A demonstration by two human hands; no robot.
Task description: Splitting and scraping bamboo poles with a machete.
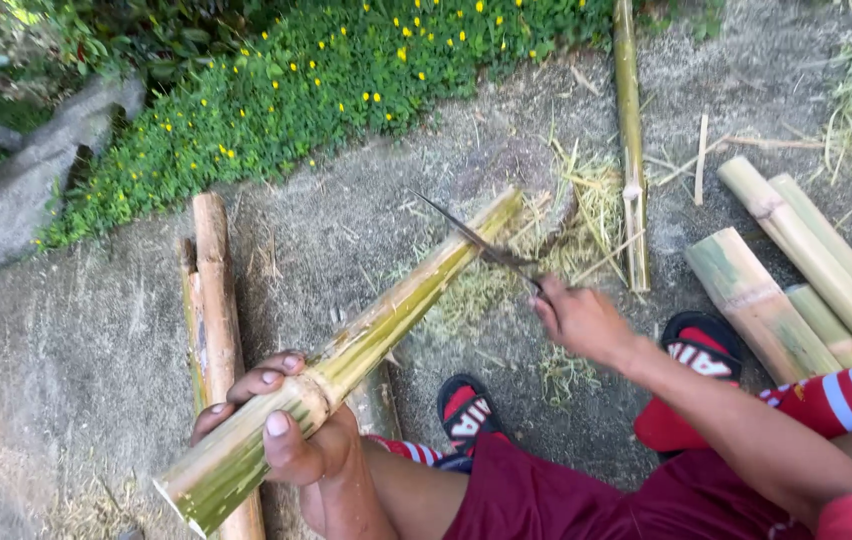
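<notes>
My left hand (281,420) grips a thick green bamboo pole (386,325) near its cut near end, at a node. The pole slants up and away to the right, its far end resting on the ground. My right hand (576,320) is shut on the handle of a long dark knife (471,240). The blade lies across the upper part of the pole, its tip pointing up-left. Pale shavings (491,285) lie under the far end of the pole.
Split bamboo pieces (214,300) lie on the concrete at the left. Several cut bamboo sections (796,280) lie at the right, and a thin pole (630,140) lies upright in view. Green plants with yellow flowers (326,80) border the top. My sandalled feet (701,345) rest below.
</notes>
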